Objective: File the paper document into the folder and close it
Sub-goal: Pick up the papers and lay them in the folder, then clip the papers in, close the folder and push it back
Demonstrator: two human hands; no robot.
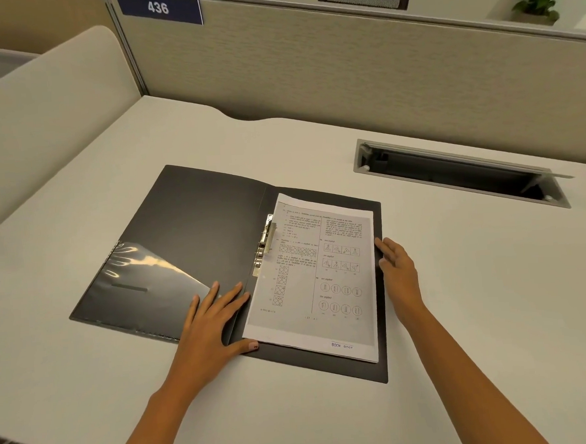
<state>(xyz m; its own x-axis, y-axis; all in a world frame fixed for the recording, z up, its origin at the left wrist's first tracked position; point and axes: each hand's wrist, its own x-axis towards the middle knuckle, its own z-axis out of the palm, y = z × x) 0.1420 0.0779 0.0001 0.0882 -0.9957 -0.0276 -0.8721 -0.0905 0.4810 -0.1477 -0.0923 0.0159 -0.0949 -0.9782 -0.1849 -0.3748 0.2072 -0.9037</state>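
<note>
A dark grey folder [195,224] lies open flat on the desk. A printed paper document [317,275] rests on its right half, with its left edge at the metal spring clip [265,244] by the spine. My left hand [212,324] lies flat, fingers spread, on the folder's lower spine area, its thumb at the paper's bottom left corner. My right hand [398,268] rests open against the folder's right edge, fingertips touching the paper's right side. A clear plastic pocket [144,275] shines on the left cover.
The white desk [461,297] has an open cable tray slot [460,174] at the back right. Beige partition walls [309,66] close off the back and left. A blue sign reading 436 [158,7] hangs on the partition.
</note>
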